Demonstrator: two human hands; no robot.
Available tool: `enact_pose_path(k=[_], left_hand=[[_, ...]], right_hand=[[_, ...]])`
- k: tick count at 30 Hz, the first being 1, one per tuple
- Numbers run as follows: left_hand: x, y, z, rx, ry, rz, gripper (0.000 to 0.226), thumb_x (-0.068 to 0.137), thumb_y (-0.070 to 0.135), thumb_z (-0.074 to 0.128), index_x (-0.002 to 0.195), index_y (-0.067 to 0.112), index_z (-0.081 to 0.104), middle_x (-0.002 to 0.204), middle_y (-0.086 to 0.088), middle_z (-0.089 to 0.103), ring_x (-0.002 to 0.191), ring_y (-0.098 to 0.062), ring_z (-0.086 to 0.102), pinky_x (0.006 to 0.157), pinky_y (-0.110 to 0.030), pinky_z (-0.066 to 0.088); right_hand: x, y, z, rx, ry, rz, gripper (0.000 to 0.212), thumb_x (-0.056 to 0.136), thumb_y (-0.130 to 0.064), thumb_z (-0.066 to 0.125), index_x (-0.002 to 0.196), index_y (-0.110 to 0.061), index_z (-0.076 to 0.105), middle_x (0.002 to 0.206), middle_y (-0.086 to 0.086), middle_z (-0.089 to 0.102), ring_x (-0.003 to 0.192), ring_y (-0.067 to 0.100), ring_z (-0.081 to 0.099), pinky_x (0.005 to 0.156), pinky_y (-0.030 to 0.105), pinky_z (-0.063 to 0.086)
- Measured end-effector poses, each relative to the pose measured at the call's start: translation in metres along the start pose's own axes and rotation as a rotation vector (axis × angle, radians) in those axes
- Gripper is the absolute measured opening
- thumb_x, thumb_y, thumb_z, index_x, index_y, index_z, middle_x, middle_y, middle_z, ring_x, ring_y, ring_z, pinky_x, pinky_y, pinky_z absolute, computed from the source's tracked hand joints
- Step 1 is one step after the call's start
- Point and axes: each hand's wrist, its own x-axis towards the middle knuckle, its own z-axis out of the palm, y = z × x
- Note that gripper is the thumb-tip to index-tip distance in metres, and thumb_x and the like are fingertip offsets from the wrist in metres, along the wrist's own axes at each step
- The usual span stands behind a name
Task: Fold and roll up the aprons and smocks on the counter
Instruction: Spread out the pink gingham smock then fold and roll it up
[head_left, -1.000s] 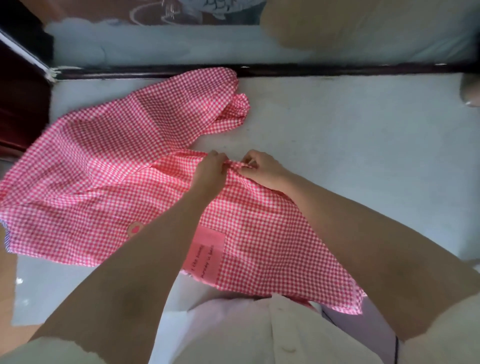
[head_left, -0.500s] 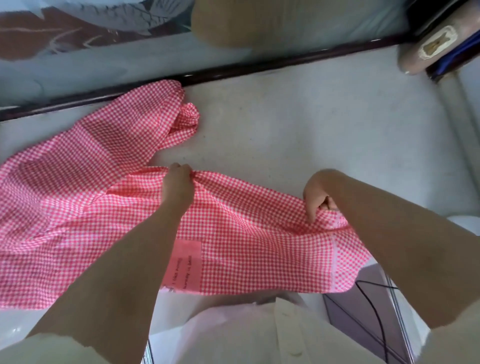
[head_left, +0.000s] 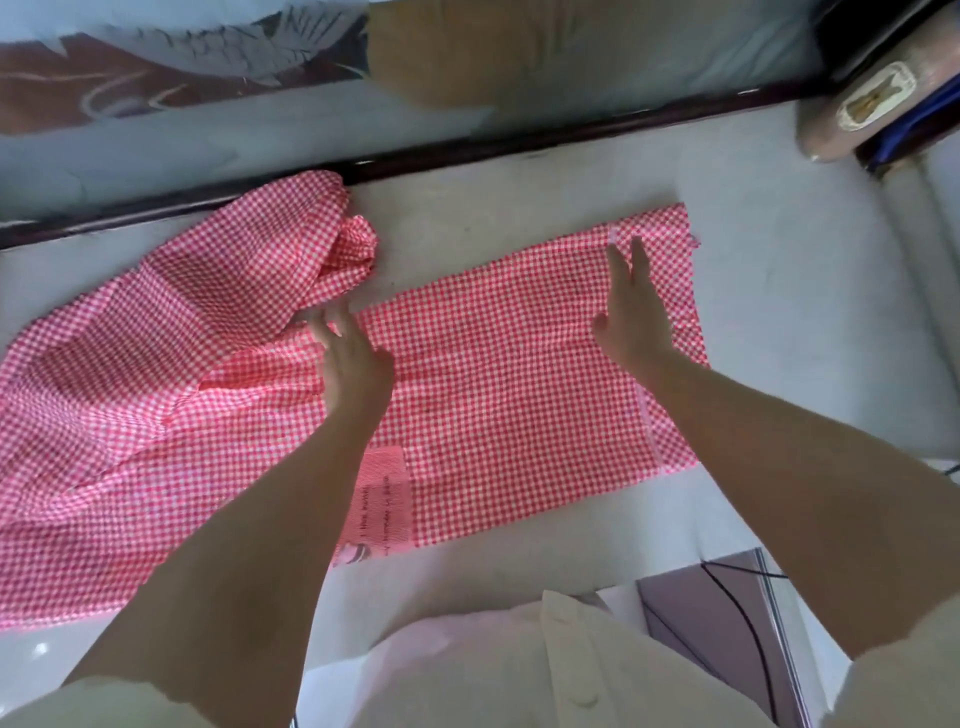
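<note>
A pink-and-white gingham smock (head_left: 493, 384) lies spread across the pale counter (head_left: 779, 291). Its right part is flat and stretched out; its left part is rumpled, with a gathered sleeve cuff (head_left: 353, 244) bunched near the back. A pink label patch (head_left: 384, 499) shows at the near hem. My left hand (head_left: 348, 358) lies flat on the cloth near its middle, fingers straight. My right hand (head_left: 631, 306) lies flat on the right panel beside a seam, fingers straight and pointing away.
A dark rail (head_left: 519, 140) runs along the counter's back edge, with patterned fabric behind it. A brown roll and blue item (head_left: 878, 104) sit at the far right corner. A dark box with a black cable (head_left: 727, 613) is below the counter's near edge on the right.
Both hands have let go of the pinched cloth edge and now lie flat on it. My right hand drew the right panel out to the right, so it lies smooth.
</note>
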Motion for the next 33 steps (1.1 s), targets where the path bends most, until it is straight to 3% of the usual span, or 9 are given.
enact_pose_path(k=[2,4,6,10,17,20,22,27,33], left_hand=[[-0.006,0.008,0.008,0.031,0.006,0.027,0.070,0.082,0.004,0.060,0.143,0.005,0.025,0.151,-0.023,0.012,0.112,-0.044,0.052,0.078,-0.045,0.052],[-0.018,0.012,0.019,0.134,-0.026,0.085,0.066,0.084,0.015,0.063,0.141,0.011,0.032,0.153,-0.020,0.013,0.131,-0.042,0.036,0.100,-0.053,0.044],[-0.032,0.012,0.030,0.225,-0.054,0.182,0.055,0.085,0.027,0.064,0.135,0.016,0.044,0.155,-0.017,0.018,0.140,-0.037,0.026,0.112,-0.058,0.028],[-0.058,0.006,0.051,0.359,-0.208,0.236,0.065,0.089,0.056,0.054,0.145,0.029,0.036,0.160,-0.010,0.011,0.147,-0.034,0.009,0.115,-0.065,0.007],[-0.096,0.004,0.072,0.467,-0.400,0.246,0.090,0.086,0.074,0.035,0.153,0.034,-0.012,0.160,-0.005,-0.024,0.147,-0.030,-0.021,0.112,-0.070,0.003],[-0.118,0.007,0.078,0.569,-0.445,0.254,0.096,0.083,0.081,0.029,0.151,0.033,-0.020,0.157,-0.006,-0.030,0.146,-0.031,-0.021,0.113,-0.068,0.003],[-0.128,0.006,0.079,0.598,-0.442,0.266,0.096,0.082,0.081,0.030,0.152,0.033,-0.015,0.160,-0.007,-0.022,0.148,-0.032,-0.013,0.114,-0.067,0.006],[-0.114,0.014,0.063,0.460,-0.209,0.295,0.061,0.091,0.057,0.046,0.139,0.018,0.040,0.142,-0.011,0.037,0.130,-0.030,0.036,0.109,-0.054,0.032],[-0.076,0.045,0.051,0.306,-0.070,0.449,0.043,0.093,0.025,0.056,0.134,0.015,0.048,0.140,-0.005,0.047,0.134,-0.025,0.036,0.115,-0.045,0.026]], right_hand=[[-0.012,0.014,0.014,0.033,-0.051,0.134,0.086,0.089,-0.004,0.061,0.156,-0.013,0.007,0.163,0.013,-0.002,0.144,0.034,0.028,0.102,0.041,0.046],[-0.025,0.027,0.029,-0.010,-0.259,0.221,0.086,0.095,-0.022,0.058,0.156,-0.013,-0.003,0.163,0.013,-0.009,0.150,0.033,0.005,0.116,0.049,0.029],[-0.039,0.040,0.039,-0.102,-0.453,0.183,0.095,0.095,-0.038,0.055,0.154,-0.014,-0.015,0.161,0.011,-0.021,0.150,0.030,-0.011,0.119,0.054,0.016],[-0.047,0.065,0.040,-0.124,-0.437,0.103,0.097,0.095,-0.038,0.055,0.153,-0.016,-0.020,0.160,0.008,-0.025,0.148,0.026,-0.020,0.122,0.050,0.009],[-0.047,0.087,0.028,-0.072,-0.353,0.251,0.091,0.092,-0.017,0.060,0.156,-0.019,-0.006,0.163,0.006,-0.012,0.150,0.028,-0.004,0.118,0.050,0.022],[-0.064,0.090,0.033,-0.045,-0.276,0.329,0.093,0.088,-0.025,0.067,0.156,-0.015,0.003,0.163,0.011,-0.003,0.150,0.032,0.005,0.115,0.052,0.025],[-0.074,0.093,0.037,-0.065,-0.268,0.305,0.091,0.088,-0.028,0.066,0.155,-0.013,0.007,0.162,0.014,0.000,0.149,0.033,0.006,0.116,0.052,0.024],[-0.074,0.097,0.027,-0.011,-0.109,0.213,0.051,0.088,-0.018,0.064,0.135,-0.010,0.045,0.140,0.017,0.041,0.128,0.033,0.041,0.105,0.046,0.043],[-0.058,0.064,0.023,0.077,-0.226,-0.001,0.033,0.092,-0.019,0.061,0.123,-0.013,0.058,0.136,0.011,0.047,0.126,0.027,0.045,0.110,0.039,0.035]])
